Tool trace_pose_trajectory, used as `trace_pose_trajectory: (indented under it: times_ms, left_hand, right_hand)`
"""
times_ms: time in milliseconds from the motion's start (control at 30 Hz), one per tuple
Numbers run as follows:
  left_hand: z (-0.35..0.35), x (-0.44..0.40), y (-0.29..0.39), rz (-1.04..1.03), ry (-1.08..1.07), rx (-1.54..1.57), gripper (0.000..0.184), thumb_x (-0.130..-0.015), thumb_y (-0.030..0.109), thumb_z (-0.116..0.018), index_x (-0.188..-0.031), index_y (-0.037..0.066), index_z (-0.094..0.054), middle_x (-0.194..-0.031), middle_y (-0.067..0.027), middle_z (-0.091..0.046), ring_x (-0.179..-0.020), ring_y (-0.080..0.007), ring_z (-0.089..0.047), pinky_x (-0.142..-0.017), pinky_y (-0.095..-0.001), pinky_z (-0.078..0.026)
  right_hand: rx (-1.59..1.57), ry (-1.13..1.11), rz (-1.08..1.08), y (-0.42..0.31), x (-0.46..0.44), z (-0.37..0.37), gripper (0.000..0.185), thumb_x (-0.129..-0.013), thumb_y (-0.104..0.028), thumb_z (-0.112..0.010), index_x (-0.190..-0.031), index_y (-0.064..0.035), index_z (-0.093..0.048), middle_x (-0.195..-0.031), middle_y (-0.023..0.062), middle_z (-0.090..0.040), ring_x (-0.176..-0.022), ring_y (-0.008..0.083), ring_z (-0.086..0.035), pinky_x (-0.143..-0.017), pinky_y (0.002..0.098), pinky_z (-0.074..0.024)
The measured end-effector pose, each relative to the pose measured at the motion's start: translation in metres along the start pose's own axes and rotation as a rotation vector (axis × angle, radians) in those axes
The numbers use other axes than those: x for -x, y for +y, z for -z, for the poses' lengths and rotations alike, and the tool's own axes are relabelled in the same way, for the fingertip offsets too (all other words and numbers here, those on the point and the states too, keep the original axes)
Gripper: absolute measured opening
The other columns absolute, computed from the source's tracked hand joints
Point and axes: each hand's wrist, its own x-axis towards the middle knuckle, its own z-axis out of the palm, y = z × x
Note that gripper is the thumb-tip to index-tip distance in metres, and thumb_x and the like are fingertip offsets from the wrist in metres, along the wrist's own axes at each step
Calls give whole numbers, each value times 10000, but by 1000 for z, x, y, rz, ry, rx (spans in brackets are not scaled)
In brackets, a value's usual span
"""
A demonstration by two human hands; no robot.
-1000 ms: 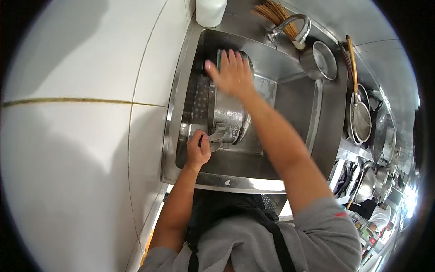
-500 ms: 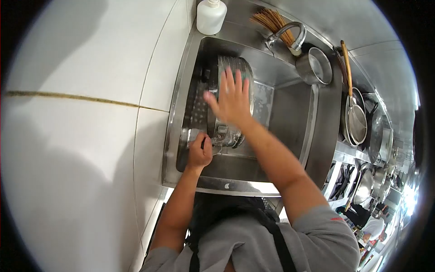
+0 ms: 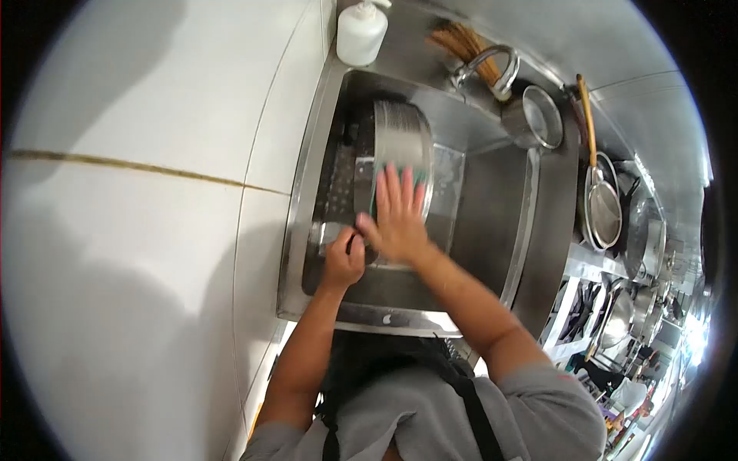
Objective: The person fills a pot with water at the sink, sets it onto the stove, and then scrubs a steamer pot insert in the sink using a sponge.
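Observation:
A metal pot (image 3: 403, 134) lies tilted on its side in the steel sink, its curved, finely lined wall facing up and wet-looking. My left hand (image 3: 344, 257) is closed round its dark handle at the near end. My right hand (image 3: 400, 227) lies flat on the pot's wall with the fingers stretched and apart. Green edges of what looks like a scouring pad (image 3: 419, 177) show beside and under the fingers; most of it is covered by the hand. Motion slightly blurs the right fingers.
The sink (image 3: 492, 207) has raised steel walls around the pot. A white pump bottle (image 3: 361, 34) stands at the back left corner. Beside the tap (image 3: 507, 73) are a bundled bamboo brush (image 3: 469, 46) and a small metal saucepan (image 3: 538, 119). Strainers (image 3: 603, 211) lie to the right.
My right hand has slid down the pot's wall toward me, closer to my left hand. The left hand keeps its grip on the handle. The view has shifted slightly.

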Motion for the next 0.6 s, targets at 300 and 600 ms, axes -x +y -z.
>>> trace_pose_trajectory:
  times_ms: [300,600]
  left_hand:
    - [-6,10,2,32,-9,-31,140,-959,112,-508,-850,27,-527,-651,-136,-536,-565,-260,-594,-540,-339,-435]
    - [5,1,9,9,-60,-15,209,-981,109,-436,-815,3,-507,-656,-75,-454,-554,-140,-442,-524,-305,-368]
  right_hand:
    - [-13,-245,-192,68,-157,5,793,-998,-639,-241,-1487,-36,-397,-1551,233,-343,-1430,398,-331,-1172,542,-228]
    - [-51,112,-110,28,32,1,634,-954,-282,-590,-1494,-31,-373,-1558,205,-327,-1412,429,-332,-1132,559,-306]
